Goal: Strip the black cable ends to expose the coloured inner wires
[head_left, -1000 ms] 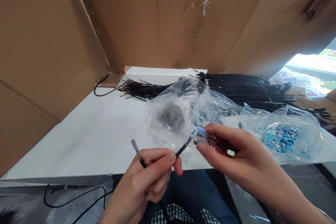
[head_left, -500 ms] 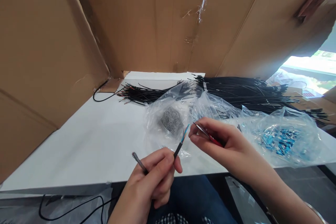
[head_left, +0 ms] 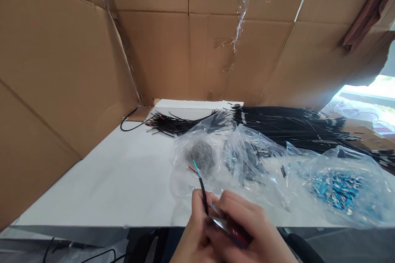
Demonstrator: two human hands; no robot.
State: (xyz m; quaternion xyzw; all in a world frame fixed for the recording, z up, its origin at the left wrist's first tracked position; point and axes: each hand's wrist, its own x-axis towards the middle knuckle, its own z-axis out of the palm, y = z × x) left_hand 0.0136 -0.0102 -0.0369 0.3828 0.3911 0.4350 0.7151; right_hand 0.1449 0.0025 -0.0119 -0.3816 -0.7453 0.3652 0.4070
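Observation:
A short black cable (head_left: pixel 203 193) stands up from the fingers of my left hand (head_left: pixel 194 228), which is closed around it. Thin blue and red wires (head_left: pixel 196 170) fan out of its stripped upper end. My right hand (head_left: pixel 251 218) grips a red-handled metal tool (head_left: pixel 237 233), slightly blurred; its exact kind is unclear. The tool's shiny metal part lies against or very near the lower part of the cable, and both hands are close together at the table's front edge. The cable's other end is hidden.
Behind my hands, a clear bag (head_left: pixel 182 176) holds a grey wiry mass (head_left: pixel 202 154). Another bag (head_left: pixel 370 209) at right contains blue and silver pieces (head_left: pixel 339 189). Bundles of black cables (head_left: pixel 284 125) lie along the back. Cardboard walls (head_left: pixel 166 57) enclose the white table (head_left: pixel 123 181).
My hands have come together, lower in view. The tool in my right hand has gone from near the wire tips down to the cable's lower part. The view has tilted upward.

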